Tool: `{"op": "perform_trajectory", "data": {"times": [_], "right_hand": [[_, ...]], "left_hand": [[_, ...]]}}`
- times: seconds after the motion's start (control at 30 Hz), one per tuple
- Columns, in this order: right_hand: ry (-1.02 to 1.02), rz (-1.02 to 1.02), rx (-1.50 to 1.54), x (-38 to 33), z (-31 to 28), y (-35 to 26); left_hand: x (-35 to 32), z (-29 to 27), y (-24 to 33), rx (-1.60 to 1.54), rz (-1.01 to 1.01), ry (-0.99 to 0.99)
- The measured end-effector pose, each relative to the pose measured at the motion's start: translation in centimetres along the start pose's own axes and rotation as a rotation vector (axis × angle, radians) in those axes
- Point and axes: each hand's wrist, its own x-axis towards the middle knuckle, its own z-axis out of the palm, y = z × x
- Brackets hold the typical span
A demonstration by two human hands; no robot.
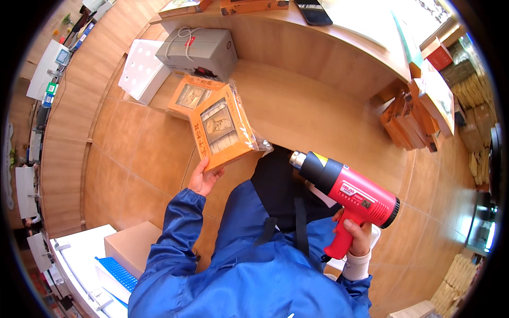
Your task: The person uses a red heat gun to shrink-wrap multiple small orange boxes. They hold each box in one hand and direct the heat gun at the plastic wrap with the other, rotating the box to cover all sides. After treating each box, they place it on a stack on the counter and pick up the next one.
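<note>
My left hand (204,179) grips the lower edge of an orange gift box (225,127) with a window in its front. Clear film wraps the box, loose and crinkled along its right side and corner. A second orange windowed box (195,95) lies behind it, partly covered. In my right hand (356,233) is a red and black heat gun (360,192), fingers wrapped round its handle. Its metal nozzle points left toward the wrapped box's film-covered lower right corner, a short gap apart.
Beyond the boxes stand a grey carton with a rope handle (217,53) and a white dotted box (143,69). Orange boxes (405,124) stand at the right end of the wooden desk (318,69). A phone (314,11) lies on its upper ledge. A cardboard box (132,244) sits lower left.
</note>
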Motion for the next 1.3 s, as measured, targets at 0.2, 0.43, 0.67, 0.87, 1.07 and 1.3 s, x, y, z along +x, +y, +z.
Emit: {"op": "perform_trajectory", "data": {"times": [0.2, 0.43, 0.67, 0.87, 1.07, 1.3], "right_hand": [[-0.070, 0.035, -0.016, -3.2, -1.4, 1.4], [-0.071, -0.009, -0.072, -6.0, -2.1, 1.6], [-0.071, -0.106, -0.089, -6.0, -2.7, 1.9], [-0.059, -0.161, -0.056, -5.5, -2.8, 1.2], [-0.031, -0.168, -0.020, -4.9, -3.1, 0.4], [-0.033, -0.144, -0.034, -4.7, -4.1, 0.4]], "left_hand": [[-2.4, -1.4, -0.8, -0.033, -0.027, -0.109], [-3.3, -1.9, -0.8, 0.062, -0.079, -0.261], [-5.4, -1.0, -0.4, 0.166, -0.133, -0.325], [-6.6, -1.1, -0.5, 0.200, -0.147, -0.321], [-6.8, -2.0, -0.2, 0.273, -0.175, -0.384], [-6.4, -1.4, -0.4, 0.312, -0.207, -0.379]]}}
